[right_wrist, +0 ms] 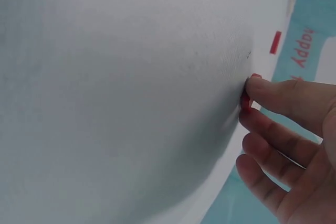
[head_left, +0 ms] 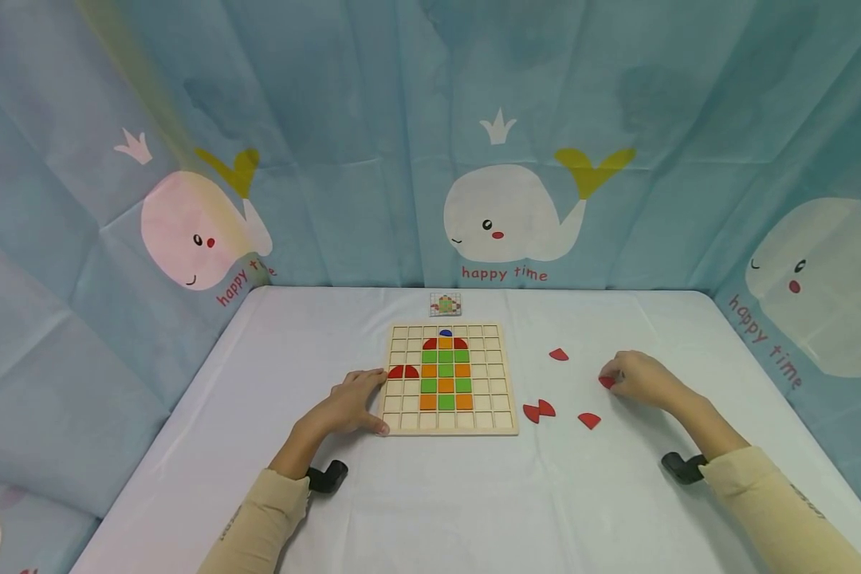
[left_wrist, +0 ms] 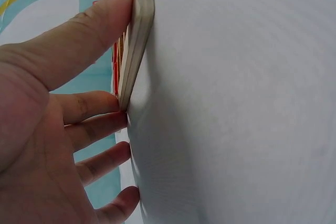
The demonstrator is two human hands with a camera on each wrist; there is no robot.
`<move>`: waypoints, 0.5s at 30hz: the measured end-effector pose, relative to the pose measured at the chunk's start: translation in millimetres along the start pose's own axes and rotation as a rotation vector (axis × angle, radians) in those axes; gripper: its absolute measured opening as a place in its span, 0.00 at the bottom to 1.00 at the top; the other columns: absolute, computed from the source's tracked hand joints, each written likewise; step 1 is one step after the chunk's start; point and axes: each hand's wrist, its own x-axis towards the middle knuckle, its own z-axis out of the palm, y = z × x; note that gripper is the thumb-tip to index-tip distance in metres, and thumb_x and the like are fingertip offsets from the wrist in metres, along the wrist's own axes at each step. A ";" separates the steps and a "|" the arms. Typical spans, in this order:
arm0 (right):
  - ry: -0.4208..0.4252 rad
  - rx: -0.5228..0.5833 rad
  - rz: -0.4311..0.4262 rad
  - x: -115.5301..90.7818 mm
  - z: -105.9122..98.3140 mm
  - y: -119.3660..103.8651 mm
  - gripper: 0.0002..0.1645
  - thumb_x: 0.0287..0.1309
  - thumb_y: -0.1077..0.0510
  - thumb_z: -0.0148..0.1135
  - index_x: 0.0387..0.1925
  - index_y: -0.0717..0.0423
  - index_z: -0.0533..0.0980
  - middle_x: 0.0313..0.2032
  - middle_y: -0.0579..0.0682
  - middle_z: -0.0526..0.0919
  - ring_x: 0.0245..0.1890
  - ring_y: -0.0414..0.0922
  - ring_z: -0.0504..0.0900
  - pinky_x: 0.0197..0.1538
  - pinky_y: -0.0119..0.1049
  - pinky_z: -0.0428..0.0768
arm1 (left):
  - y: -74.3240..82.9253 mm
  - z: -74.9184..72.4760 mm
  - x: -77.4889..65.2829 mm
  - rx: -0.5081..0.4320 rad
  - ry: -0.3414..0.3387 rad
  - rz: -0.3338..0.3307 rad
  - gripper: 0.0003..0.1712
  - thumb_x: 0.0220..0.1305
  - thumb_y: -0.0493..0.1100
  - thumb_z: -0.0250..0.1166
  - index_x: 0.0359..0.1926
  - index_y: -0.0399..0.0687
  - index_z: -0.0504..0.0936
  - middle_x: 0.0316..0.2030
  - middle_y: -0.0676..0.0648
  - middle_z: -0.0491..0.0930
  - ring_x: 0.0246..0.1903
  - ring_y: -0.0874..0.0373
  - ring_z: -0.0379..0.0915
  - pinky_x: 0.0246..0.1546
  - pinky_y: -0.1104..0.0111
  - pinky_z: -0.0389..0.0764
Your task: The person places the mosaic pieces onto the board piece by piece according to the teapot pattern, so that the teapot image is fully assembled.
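My left hand (head_left: 347,404) rests against the left edge of a wooden grid board (head_left: 495,399). Its thumb touches the near left corner and its spread fingers lie along the side; the left wrist view shows them against the board's edge (left_wrist: 139,40). Green and orange squares form a block on the grid, with a blue half-round piece (head_left: 446,333) on top and red quarter-round pieces (head_left: 396,371) at the left and near the top. Off to the right, my right hand (head_left: 642,379) pinches a red quarter-round tile (head_left: 607,383) between thumb and index finger, at the tabletop.
Several loose red quarter-round tiles (head_left: 589,420) lie between the board and my right hand, two of them touching. Behind the board is a small pattern card (head_left: 446,304). A white cloth (head_left: 416,510) covers the table, and a blue whale-print curtain (head_left: 373,223) stands around it.
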 end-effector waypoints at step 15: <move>0.037 0.059 -0.036 21.3 -0.6 -33.9 0.15 0.53 0.62 0.68 0.45 0.61 0.84 0.34 0.51 0.84 0.36 0.46 0.78 0.42 0.42 0.81 | 0.6 -1.0 -1.4 -0.001 0.000 0.004 0.57 0.41 0.49 0.80 0.72 0.42 0.62 0.73 0.41 0.59 0.71 0.39 0.51 0.67 0.39 0.56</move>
